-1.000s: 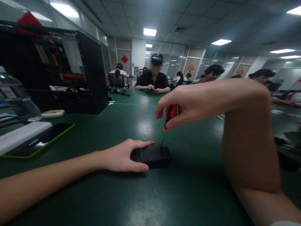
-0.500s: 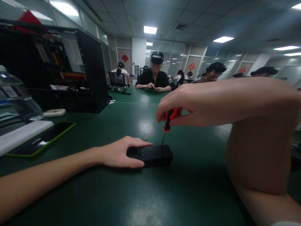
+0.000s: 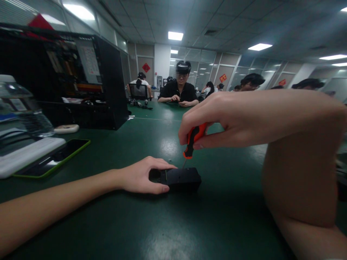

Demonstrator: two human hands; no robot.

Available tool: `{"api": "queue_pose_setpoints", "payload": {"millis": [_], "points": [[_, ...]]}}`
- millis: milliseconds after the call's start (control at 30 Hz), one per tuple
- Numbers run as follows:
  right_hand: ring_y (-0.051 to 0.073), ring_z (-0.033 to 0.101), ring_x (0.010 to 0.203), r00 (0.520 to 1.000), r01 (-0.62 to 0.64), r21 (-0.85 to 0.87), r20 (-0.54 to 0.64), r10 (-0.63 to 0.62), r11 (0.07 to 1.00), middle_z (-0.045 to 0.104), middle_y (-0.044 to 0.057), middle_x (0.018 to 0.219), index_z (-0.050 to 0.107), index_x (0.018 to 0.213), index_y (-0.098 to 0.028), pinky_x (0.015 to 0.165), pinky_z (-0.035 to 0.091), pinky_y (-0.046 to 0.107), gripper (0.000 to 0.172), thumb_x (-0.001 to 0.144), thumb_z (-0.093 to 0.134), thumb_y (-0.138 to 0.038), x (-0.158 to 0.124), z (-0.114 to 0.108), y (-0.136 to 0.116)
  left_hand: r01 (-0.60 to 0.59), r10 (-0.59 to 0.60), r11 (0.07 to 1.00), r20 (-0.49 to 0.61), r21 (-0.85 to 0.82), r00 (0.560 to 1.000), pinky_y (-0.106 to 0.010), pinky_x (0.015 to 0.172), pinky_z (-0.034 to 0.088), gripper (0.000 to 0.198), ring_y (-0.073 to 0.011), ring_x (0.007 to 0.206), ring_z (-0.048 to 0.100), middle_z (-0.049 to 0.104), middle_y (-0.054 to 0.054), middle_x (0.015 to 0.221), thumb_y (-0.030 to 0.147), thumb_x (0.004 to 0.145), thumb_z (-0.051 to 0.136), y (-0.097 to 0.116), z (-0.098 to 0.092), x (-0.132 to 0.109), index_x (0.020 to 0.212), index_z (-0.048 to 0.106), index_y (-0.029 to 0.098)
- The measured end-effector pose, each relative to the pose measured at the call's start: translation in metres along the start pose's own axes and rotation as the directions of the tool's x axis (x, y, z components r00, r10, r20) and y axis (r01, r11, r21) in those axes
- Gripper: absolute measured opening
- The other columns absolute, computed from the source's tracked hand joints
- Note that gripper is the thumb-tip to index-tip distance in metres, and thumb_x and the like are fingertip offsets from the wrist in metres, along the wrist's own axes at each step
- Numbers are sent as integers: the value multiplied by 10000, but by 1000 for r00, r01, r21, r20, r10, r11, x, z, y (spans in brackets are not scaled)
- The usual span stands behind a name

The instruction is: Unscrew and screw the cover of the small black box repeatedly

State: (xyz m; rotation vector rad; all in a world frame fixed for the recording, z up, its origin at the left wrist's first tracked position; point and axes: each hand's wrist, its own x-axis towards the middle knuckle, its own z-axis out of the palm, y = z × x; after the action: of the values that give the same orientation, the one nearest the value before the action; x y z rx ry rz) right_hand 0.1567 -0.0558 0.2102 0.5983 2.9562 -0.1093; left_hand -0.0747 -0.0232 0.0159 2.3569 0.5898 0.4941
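A black, oblong box-like device (image 3: 184, 177) lies on the green table (image 3: 168, 216). My left hand (image 3: 143, 175) grips its left end, thumb along the near side and fingers along the far side. Above it, my right hand (image 3: 200, 121) is closed around the orange and black handle of a screwdriver (image 3: 191, 142). The thin shaft slants down to the left, and its tip ends at or just behind the device's far edge; whether it touches cannot be made out.
At the left stand an open black computer case (image 3: 108, 83) and a clear plastic bottle (image 3: 24, 108). Nearby lie a phone with a green edge (image 3: 59, 159), a white slab (image 3: 32, 155) and a small pale object (image 3: 66, 129). A person (image 3: 179, 90) sits across the table.
The screwdriver has tilted more, and its tip has moved left from the device's top to its far edge. My left hand still holds the device. The view has shifted slightly.
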Motion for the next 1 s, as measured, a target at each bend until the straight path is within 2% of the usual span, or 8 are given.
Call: {"api": "queue_pose_setpoints", "payload": {"millis": [167,367,667,1000], "points": [[170,643,890,999,-15,9,33,14,1000,725,42,1049,711,1097,-206,710,458,259,217,951,580,-300,2,0,1,5,-5,1000,3,4,1000,-289,850,497,487,-223,984,658,697,-71,1147,363,861,730,2,-1,0,1311,655,192],[184,658,891,1000,0,-25,9,0,1000,734,-6,1028,721,1058,-293,708,475,273,193,941,580,-354,4,2,2,0,0,1000,-6,9,1000,-301,858,507,461,-230,980,660,704,-72,1131,349,852,729,2,0,0,1280,669,189],[164,653,888,1000,26,-21,8,-25,999,726,2,1040,718,1081,-248,715,471,254,205,957,574,-327,2,2,1,1,-1,1000,-6,-9,1000,-310,872,507,471,-239,1003,662,703,-74,1165,351,850,736,0,0,-1,1292,668,202],[158,655,895,999,29,-2,34,-29,1000,725,-6,1042,710,1073,-257,727,477,258,204,953,586,-366,5,3,1,-2,2,1000,3,10,1000,-298,857,496,454,-229,983,658,696,-73,1135,356,861,732,2,0,1,1276,663,186]]}}
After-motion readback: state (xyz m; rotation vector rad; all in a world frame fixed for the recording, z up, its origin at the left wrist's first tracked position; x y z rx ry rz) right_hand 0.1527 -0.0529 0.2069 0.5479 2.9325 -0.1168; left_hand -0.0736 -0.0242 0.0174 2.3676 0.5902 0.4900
